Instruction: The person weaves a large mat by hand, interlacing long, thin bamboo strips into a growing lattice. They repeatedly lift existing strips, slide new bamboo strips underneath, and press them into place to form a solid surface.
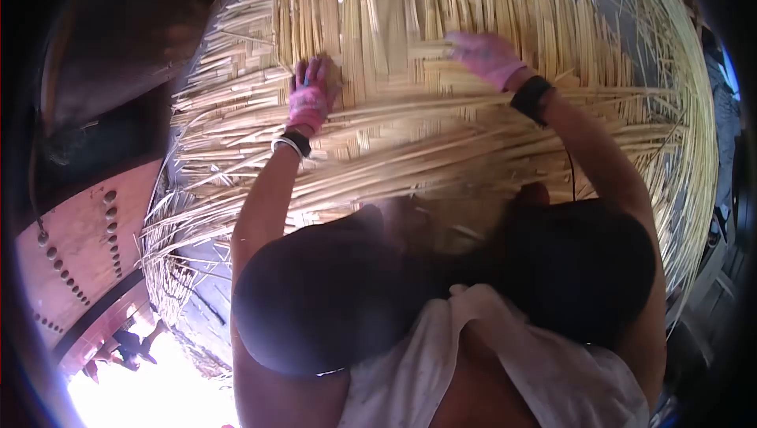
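A large woven mat (441, 77) of flat, straw-coloured strips, like split reed or cane, spreads beneath both hands. Long loose strip ends (315, 2) fan out toward its far edge. My left hand (310, 100), in a pink glove with the fingertips showing, lies on the weave at left with fingers stretched out. My right hand (487, 57), also pink-gloved, is over the weave at right, its fingers pointing left and slightly blurred. I see nothing held in it. Between the hands, some strips are smeared by motion. A band of crosswise strips (378, 148) runs nearer to me.
My bent knees (331, 294) are over the mat's near part. A reddish panel with rows of round studs (110, 213) stands at left. Long strips curve along the right edge (694, 112). Parts of other people (134, 347) show at lower left, in bright light.
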{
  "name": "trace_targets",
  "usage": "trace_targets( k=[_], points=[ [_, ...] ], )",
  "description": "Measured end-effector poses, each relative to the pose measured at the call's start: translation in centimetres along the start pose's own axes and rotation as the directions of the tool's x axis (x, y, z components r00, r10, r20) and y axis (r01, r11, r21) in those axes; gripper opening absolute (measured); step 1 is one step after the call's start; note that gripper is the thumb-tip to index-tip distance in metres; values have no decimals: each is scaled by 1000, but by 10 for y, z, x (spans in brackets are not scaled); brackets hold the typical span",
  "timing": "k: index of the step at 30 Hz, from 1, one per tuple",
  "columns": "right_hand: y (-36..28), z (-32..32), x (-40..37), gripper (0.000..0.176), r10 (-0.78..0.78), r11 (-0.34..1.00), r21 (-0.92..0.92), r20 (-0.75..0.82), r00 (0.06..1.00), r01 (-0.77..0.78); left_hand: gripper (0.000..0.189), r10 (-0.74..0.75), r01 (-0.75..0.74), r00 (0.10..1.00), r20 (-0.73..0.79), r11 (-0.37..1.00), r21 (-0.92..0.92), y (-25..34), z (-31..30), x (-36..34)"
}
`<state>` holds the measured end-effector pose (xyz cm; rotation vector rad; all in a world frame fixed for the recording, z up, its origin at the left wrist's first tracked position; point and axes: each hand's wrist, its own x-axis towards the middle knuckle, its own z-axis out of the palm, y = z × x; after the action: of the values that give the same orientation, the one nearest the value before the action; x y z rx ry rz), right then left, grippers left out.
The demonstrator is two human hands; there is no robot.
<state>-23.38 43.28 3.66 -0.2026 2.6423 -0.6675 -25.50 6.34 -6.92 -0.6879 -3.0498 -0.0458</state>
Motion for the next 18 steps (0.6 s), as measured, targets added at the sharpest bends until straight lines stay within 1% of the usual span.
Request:
trace_targets(
  k=[1,3,4,5,6,7,8,9,10,11,12,13,15,16,17,18],
  points=[
    [4,-1,-10,36,22,991,135,-57,998,-14,62,28,-28,999,27,999,-19,-4,-4,0],
    [24,10,-33,29,-130,971,171,-206,970,166,57,18,-18,1000,-1,1000,3,8,-28,-6],
    [33,16,-50,25,-193,952,178,-280,940,248,52,51,-62,995,-89,990,-123,17,-40,-11],
    [36,21,-68,18,-249,944,126,-337,908,305,47,71,-114,981,-180,963,-245,28,-50,-16],
    [38,23,-85,16,-224,949,145,-314,923,280,36,55,-145,967,-250,922,-358,41,-56,-24],
    [38,24,-101,14,-198,953,167,-286,937,252,33,37,-122,980,-198,892,-436,53,-60,-34],
    [37,26,-114,15,-170,958,170,-311,935,231,33,47,-109,989,-138,865,-490,64,-64,-43],
    [38,30,-124,14,-135,961,191,-301,944,199,33,61,-95,995,-79,835,-542,73,-64,-51],
    [41,33,-133,13,-101,963,210,-294,950,167,39,129,-170,985,-117,862,-477,79,-59,-56],
    [44,36,-141,13,-66,965,226,-291,954,136,41,144,-171,985,-93,880,-443,85,-60,-58],
    [43,40,-152,15,-61,840,502,-288,956,205,43,165,-181,983,-75,891,-417,92,-65,-58],
    [42,48,-165,17,-40,649,718,-300,953,253,45,200,-211,977,-71,890,-404,104,-65,-55],
    [62,96,-202,24,196,509,845,-301,933,166,51,228,-264,965,-132,834,-485,110,-51,-50],
    [66,112,-224,27,270,714,700,-309,912,26,51,244,-284,959,-145,835,-471,113,-46,-44],
    [61,119,-243,29,343,847,511,-316,885,-146,50,251,-292,956,-151,844,-450,116,-47,-40],
    [61,110,-257,30,340,843,517,-299,892,-148,47,287,-301,953,-96,858,-417,116,-41,-38]
  ],
)
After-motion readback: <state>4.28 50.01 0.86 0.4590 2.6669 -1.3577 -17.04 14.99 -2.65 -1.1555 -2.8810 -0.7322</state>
